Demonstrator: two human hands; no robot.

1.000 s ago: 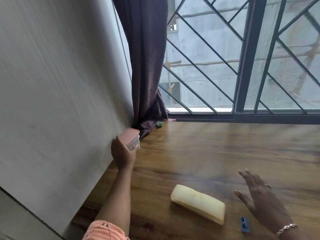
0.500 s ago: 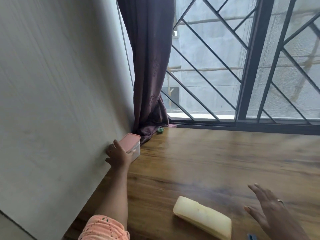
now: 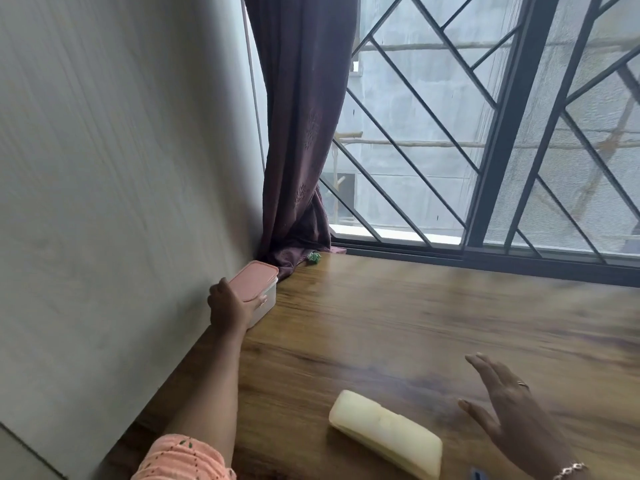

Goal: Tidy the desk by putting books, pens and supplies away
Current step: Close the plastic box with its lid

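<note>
A pink-lidded box is grasped by the left hand at ten o'clock on the desk. The right hand is spread, empty, at four o'clock beside a yellow pouch.

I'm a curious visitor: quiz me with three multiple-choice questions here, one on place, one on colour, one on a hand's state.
1. Where is the lidded box?
A) by the wall, near the curtain
B) on the windowsill
C) on the floor
2. What colour is its lid?
A) blue
B) pink
C) green
3. What is the right hand doing?
A) gripping a book
B) pinching a pen
C) open, holding nothing
Answers: 1 A, the left hand grips it at the wall. 2 B, the lid is pink. 3 C, fingers spread above the desk.
</note>
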